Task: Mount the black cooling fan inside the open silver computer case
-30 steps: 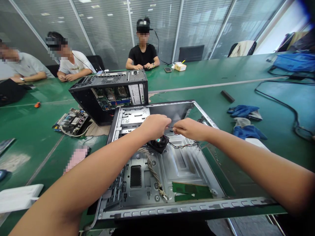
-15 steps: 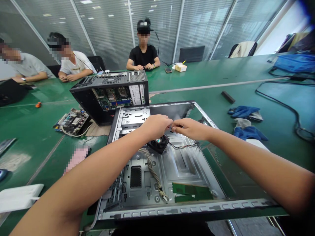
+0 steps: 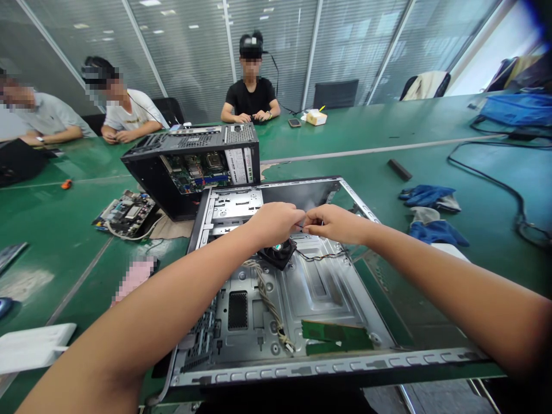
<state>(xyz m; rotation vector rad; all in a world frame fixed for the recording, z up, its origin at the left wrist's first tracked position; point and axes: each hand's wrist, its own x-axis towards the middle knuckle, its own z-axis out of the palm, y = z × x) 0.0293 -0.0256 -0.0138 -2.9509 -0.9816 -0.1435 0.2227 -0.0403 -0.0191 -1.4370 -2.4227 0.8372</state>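
Observation:
An open, stripped computer case (image 3: 328, 368) lies flat on the green table in front of me. Both hands hover over its far half. My left hand (image 3: 273, 222) and my right hand (image 3: 336, 223) are closed in pinches, fingertips nearly touching, on a thin fan wire (image 3: 321, 255) that trails down to the case floor. A small black fan (image 3: 278, 250) hangs or rests just under my left hand. A braided cable (image 3: 269, 302) runs along the case floor, and two green memory sticks (image 3: 336, 336) lie near the front edge.
A second black computer case (image 3: 194, 167) stands open behind, with a loose circuit board (image 3: 127, 213) to its left. Blue gloves (image 3: 431, 215) lie to the right, a black cable (image 3: 504, 187) beyond them. Three people sit across the table. A white box (image 3: 32, 345) lies at left.
My two hands have drawn closer together, so the gap between the fingertips has closed. The arms and the case have stayed where they were.

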